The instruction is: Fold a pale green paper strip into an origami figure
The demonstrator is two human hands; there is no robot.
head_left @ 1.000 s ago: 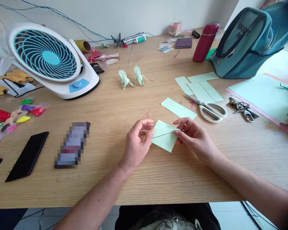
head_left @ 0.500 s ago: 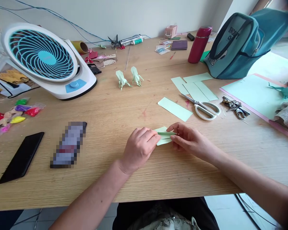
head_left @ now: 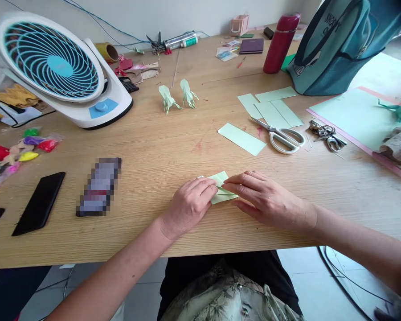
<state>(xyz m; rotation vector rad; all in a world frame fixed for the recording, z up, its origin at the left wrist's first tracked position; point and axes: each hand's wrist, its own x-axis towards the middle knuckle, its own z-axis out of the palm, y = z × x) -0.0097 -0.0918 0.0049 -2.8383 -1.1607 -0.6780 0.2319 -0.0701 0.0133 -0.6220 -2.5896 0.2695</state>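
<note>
A small folded sheet of pale green paper (head_left: 224,196) lies on the wooden table in front of me, with a crease running across it. My left hand (head_left: 192,198) is closed over its left part, fingers curled and pressing it down; its thumb is mostly hidden. From the other side, my right hand (head_left: 263,196) reaches over the paper, its fingers stretched out with the tips resting on the fold. The right thumb sits lower, by the paper's right edge. A single pale green paper strip (head_left: 242,139) lies flat just beyond my hands.
White-handled scissors (head_left: 282,138) lie beside more green paper strips (head_left: 276,113) and keys (head_left: 327,136). Two folded paper figures (head_left: 177,96) stand farther back. A fan (head_left: 63,67), phone (head_left: 99,187) and black case (head_left: 40,203) are at left; a red bottle (head_left: 280,44) and backpack (head_left: 330,53) at right.
My right hand has turned palm-down, its fingers moving left over the paper from pinching its upright fold. That fold now lies flatter. The whole view has tilted slightly downward.
</note>
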